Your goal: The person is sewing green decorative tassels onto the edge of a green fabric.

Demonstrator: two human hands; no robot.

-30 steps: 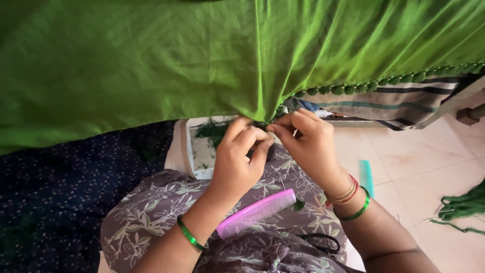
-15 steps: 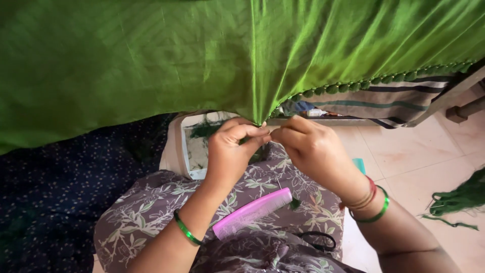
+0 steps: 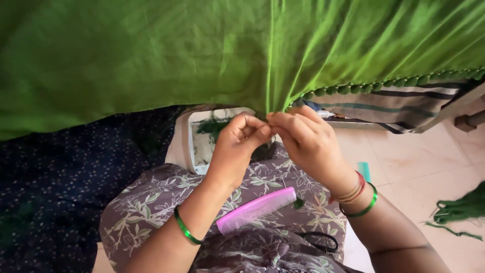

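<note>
The fingers (image 3: 263, 126) of both hands meet at the lower hem of the green cloth (image 3: 202, 50), pressed together in a pinch on the spot where the fabric gathers into a sharp fold. Whether a thread or needle lies between them is hard to make out; the tips are too tightly bunched. The left hand (image 3: 237, 146) curls knuckles-up just left of that fold, thumb against forefinger. The right hand (image 3: 308, 144) closes in from the other side, its fingertips touching the left hand's at the hem.

Right of the fold, a row of small green tassel knots (image 3: 384, 83) runs along the cloth's edge, with a striped fabric (image 3: 404, 103) hanging just below it. Directly beneath the fold, behind the hands, sits a white tray (image 3: 194, 144) holding green thread scraps, partly hidden by the left hand. The cloth itself blocks everything above the hem.

Both wrists angle down and away from the fold toward the lap. The left forearm wears a green bangle (image 3: 186, 230); the right wrist carries red, gold and green bangles (image 3: 356, 194). Below the hands, a pink comb (image 3: 255, 210) rests on the floral dress (image 3: 146, 202), and black scissors (image 3: 318, 241) lie lower still. Far right of the fold, loose green yarn (image 3: 462, 210) lies on the tiled floor (image 3: 404, 162).
</note>
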